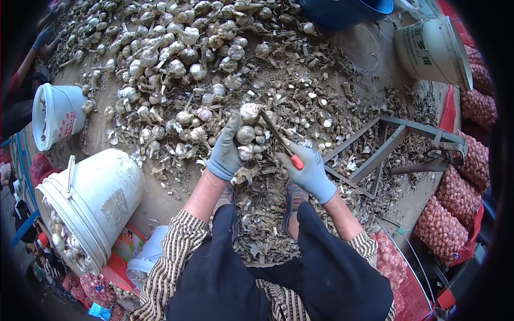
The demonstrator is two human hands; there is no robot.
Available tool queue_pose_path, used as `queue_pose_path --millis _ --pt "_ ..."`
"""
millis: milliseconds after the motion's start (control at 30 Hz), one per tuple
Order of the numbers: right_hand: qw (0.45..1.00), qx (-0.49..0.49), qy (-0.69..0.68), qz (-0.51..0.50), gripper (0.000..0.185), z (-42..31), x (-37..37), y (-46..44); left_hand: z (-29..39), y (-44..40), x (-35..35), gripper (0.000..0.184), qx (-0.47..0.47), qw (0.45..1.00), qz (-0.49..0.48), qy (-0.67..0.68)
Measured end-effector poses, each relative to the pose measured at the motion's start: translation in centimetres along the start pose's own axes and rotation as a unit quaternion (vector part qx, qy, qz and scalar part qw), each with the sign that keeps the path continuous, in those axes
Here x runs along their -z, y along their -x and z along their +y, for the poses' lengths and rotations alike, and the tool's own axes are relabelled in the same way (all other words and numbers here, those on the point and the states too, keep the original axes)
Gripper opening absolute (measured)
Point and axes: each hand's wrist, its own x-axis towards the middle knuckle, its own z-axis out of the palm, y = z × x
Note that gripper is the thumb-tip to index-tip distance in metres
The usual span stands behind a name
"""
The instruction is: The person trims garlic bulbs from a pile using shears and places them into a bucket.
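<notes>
Brown ground point(350, 53) spreads under everything, strewn with dry scraps point(267, 224) that lie thick around the person's shoes point(294, 200). A broad heap of garlic point(176, 45) covers the upper left. A white bucket point(110, 179) lies tipped at the left with bulbs at its mouth; a smaller pail point(64, 117) sits above it. Another tub point(428, 51) leans at the upper right, near a metal frame point(377, 150). Full red net sacks point(447, 230) line the right side.

The blue bucket point(342, 13) is cut off by the top edge, and dark corners swallow the rim of the view. At the upper left, another person's gloved hand point(43, 38) shows only dimly. A sleeve point(174, 251) partly covers a small bucket point(150, 251).

The left hand point(225, 152) is closed around a few bulbs point(246, 135), stacked one above another in front of the palm; its thumb lies along their left side, and the other fingers are mostly hidden behind them. The right hand point(308, 168) grips the red handle of a knife point(276, 132), fingers wrapped tight. The blade slants up leftward, its tip at the top bulb's right side; whether it cuts in, I cannot tell.
</notes>
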Motion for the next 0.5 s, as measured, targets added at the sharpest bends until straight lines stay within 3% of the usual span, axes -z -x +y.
queue_pose_path --millis 67,167,233,400,500 --pt "1.000 -0.003 0.003 0.006 0.040 0.3 -0.7 0.7 -0.2 0.8 -0.2 0.048 -0.030 0.999 0.023 -0.029" --pt "0.998 0.019 0.049 0.042 0.041 0.4 -0.8 1.4 -0.1 2.0 -3.6 0.056 -0.123 0.979 0.059 -0.150" --pt "0.997 0.023 0.069 0.042 0.043 0.5 -0.6 1.6 -0.1 2.4 -2.7 0.055 -0.124 0.960 0.059 -0.245" --pt "0.998 0.019 0.051 0.042 0.044 0.1 -0.5 1.4 -0.8 2.8 -3.1 0.062 -0.125 0.944 0.069 -0.299" --pt "0.999 -0.010 0.034 0.029 0.043 -0.2 -0.1 1.7 -1.0 3.2 -4.1 0.058 -0.119 0.943 0.076 -0.302"
